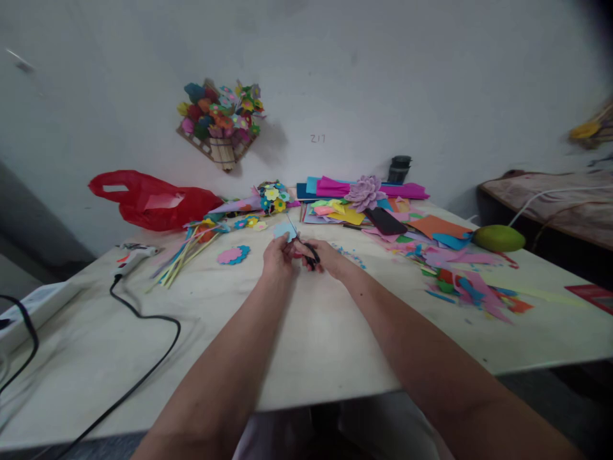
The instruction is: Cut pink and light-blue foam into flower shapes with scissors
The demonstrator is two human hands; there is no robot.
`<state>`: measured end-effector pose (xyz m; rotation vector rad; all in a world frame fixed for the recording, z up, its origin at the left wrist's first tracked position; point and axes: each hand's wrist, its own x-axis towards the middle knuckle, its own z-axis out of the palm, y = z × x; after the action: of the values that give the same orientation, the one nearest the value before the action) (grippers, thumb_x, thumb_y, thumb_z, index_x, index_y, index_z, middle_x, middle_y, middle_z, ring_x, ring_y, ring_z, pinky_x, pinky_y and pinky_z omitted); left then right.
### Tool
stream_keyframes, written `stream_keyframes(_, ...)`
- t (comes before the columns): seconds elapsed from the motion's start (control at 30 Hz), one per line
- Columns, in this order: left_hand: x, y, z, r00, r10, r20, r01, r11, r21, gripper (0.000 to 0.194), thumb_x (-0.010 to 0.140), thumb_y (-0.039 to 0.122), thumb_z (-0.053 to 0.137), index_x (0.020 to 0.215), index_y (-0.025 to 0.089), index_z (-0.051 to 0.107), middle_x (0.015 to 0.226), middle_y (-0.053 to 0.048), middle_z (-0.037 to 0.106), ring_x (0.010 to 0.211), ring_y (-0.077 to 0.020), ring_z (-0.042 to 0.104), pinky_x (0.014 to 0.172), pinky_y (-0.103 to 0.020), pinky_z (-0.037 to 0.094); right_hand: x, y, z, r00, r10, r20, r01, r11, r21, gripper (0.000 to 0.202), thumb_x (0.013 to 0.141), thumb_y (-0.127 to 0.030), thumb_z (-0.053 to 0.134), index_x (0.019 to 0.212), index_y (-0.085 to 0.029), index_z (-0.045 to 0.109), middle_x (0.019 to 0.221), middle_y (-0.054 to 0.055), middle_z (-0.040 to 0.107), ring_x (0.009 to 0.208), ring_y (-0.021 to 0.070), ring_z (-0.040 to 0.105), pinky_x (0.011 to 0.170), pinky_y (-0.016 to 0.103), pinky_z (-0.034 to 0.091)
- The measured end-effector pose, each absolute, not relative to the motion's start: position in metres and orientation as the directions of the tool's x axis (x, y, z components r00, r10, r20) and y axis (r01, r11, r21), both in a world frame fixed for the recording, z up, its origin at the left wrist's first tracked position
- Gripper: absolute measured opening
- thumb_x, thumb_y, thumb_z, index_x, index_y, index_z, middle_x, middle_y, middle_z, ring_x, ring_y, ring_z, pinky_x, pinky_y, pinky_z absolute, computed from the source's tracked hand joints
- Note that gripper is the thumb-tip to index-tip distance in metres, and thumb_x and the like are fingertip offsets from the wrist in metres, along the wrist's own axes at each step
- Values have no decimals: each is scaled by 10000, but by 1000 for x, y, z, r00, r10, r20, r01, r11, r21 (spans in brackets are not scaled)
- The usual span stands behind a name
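My left hand [279, 255] pinches a light blue paper piece [284, 230] with a scalloped edge, held just above the middle of the table. Black-handled scissors [312, 254] are in my right hand [324, 255], its fingers wrapped round the loops. The blades point up and away beside the blue piece; whether they touch it I cannot tell. To the left lie a pink and a blue scalloped disc [234, 255], overlapping. Small blue scraps [351, 255] are scattered right of my right hand.
A glue gun [136, 259] with a black cord, a power strip [41, 310] and a red plastic bag [153, 201] are at left, near thin paper-coloured sticks [184, 259]. Coloured sheets [345, 213], a dark phone-like slab [384, 221], paper offcuts [472, 287] and a green oval fruit [499, 238] lie right.
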<state>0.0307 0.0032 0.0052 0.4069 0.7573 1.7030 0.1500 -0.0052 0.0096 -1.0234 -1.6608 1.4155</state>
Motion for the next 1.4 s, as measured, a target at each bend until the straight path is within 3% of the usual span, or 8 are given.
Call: stream_keyframes(1.4, 20, 8, 4, -259, 949, -181, -697, -54, 715, 110, 753, 52, 571, 787, 126, 647, 697, -67, 692, 584, -133, 649, 525, -199, 500, 156, -4, 13, -466, 885, -13, 133, 55, -990, 239, 907, -366, 547, 832, -145, 600, 528, -33, 539, 359, 52, 445, 299, 158, 219)
